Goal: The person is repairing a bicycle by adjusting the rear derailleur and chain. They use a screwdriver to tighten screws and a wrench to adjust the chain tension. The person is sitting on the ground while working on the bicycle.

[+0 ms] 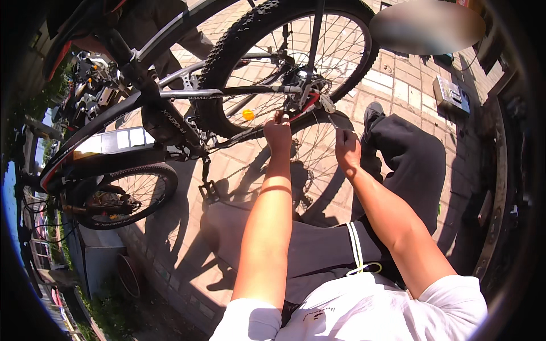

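A bicycle leans across the upper left, its black frame and knobby-tyred wheel above my hands, with an orange reflector on the spokes. My left hand is closed at the lower part of the wheel hub area, beside a red-and-black frame part; what its fingers hold is too small to make out. My right hand is closed to the right of it, below the silver fittings at the hub; its grip is unclear.
A second wheel is at lower left beside a grey box. Someone's dark-trousered legs stand behind the bike. Parked bikes line the left. A box sits on the paving at right. My bent legs are below my hands.
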The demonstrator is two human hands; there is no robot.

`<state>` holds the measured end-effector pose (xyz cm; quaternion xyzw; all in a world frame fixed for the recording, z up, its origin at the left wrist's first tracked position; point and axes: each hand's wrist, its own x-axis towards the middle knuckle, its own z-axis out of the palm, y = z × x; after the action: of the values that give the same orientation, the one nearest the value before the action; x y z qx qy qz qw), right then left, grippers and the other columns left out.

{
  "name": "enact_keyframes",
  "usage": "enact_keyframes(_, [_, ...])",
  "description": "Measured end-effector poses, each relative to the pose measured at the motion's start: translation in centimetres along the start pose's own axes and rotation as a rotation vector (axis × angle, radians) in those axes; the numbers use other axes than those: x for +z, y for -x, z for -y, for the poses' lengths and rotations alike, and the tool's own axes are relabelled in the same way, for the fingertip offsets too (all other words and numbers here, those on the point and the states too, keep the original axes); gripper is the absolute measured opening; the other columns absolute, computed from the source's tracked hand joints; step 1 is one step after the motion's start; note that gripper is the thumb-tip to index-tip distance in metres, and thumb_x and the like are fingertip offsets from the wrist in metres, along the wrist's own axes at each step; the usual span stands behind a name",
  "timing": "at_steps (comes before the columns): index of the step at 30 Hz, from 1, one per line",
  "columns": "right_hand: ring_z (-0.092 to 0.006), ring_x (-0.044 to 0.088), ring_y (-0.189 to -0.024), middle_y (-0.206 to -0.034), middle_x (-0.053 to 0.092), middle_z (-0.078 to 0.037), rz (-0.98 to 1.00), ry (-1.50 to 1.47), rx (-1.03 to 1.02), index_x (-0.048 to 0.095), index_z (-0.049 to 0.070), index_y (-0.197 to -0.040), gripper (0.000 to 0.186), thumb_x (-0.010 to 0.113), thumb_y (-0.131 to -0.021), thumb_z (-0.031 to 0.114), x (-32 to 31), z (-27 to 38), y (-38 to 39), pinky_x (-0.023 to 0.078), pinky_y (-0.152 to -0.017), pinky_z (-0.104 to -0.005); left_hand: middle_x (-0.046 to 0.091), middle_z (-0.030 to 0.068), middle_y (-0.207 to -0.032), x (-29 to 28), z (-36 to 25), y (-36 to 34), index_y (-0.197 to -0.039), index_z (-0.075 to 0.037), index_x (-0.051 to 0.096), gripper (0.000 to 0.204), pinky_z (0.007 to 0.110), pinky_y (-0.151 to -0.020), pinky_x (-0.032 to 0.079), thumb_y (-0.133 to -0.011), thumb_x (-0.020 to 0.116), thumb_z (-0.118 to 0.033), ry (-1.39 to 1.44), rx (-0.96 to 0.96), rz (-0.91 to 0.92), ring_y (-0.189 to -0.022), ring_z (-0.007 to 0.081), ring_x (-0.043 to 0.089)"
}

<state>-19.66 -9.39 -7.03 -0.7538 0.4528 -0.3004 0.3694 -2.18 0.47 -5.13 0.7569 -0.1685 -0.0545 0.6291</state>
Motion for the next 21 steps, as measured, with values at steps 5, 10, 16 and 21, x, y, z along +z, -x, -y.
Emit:
enact_keyframes(5, [-0.0324,0.061,-0.084,-0.091,0.062,-0.02,0.028,-0.281,-0.087,0.063,-0.002,-0.091,0.026,0.057,-0.089,0.024,-0.9,0.2,1.1,0.047,-0.075,-0.0376,0.067,0.0095,-0.086,2.7,-2.8,0.7,-0.104,0.001,0.066,0.023,0.028,-0.068,0.047,-0.083,0.063,-0.009,-0.086,0.171,-0.073,-0.074,0.0148,0.06])
enact_keyframes(10, [-0.0185,0.058,-0.074,-0.083,0.062,-0.011,0.194,-0.407,-0.163,0.062,-0.001,-0.097,0.024,0.058,-0.09,0.022,-0.1,5.8,3.5,0.046,-0.07,-0.0306,0.063,0.0106,-0.073,1.3,-4.1,0.9,-0.089,0.004,0.066,0.016,0.029,-0.06,0.046,-0.084,0.061,-0.011,-0.07,0.173,-0.037,-0.062,0.016,0.058])
enact_keyframes(16, [-0.0157,0.061,-0.064,-0.071,0.063,-0.008,0.491,-0.636,0.067,0.062,-0.001,-0.096,0.022,0.056,-0.09,0.019,3.0,8.6,2.4,0.048,-0.062,-0.03,0.054,0.001,-0.055,-1.9,-4.5,-0.4,-0.069,-0.001,0.061,0.029,0.027,-0.052,0.038,-0.087,0.06,-0.024,0.143,-0.124,0.151,-0.053,0.0086,0.049])
enact_keyframes(21, [-0.008,0.052,-0.06,-0.07,0.058,-0.002,0.444,-0.748,-0.002,0.059,0.0,-0.089,0.022,0.052,-0.093,0.02,5.7,9.4,2.4,0.042,-0.054,-0.0235,0.063,0.0025,-0.069,-3.2,-6.2,-0.1,-0.095,0.001,0.068,0.022,0.022,-0.056,0.044,-0.084,0.066,-0.018,-0.005,-0.155,0.325,-0.059,0.0066,0.057])
